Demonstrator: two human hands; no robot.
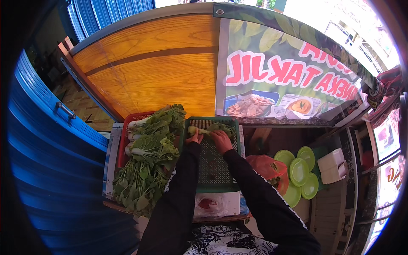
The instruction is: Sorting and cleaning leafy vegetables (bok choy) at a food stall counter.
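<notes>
A leafy green vegetable (224,128) with a pale, thick stem lies across the far end of a green plastic basket (212,188). My left hand (194,137) grips it at the stem, on the left. Over the leafy part, my right hand (221,141) has its fingers closed on the vegetable from above. The near part of the basket shows its bare slotted floor. To the left, a red plastic basket (122,149) carries several mustard greens (156,149) with white stems. Loose leafy greens (140,185) are heaped in front of it, near my left sleeve.
A clear plastic bag (212,205) with something red lies before the green basket. At right are a red plastic bag (266,167), several green plates (299,172) and white boxes (331,165). A wooden panel (153,70) and a printed banner (267,41) rise behind.
</notes>
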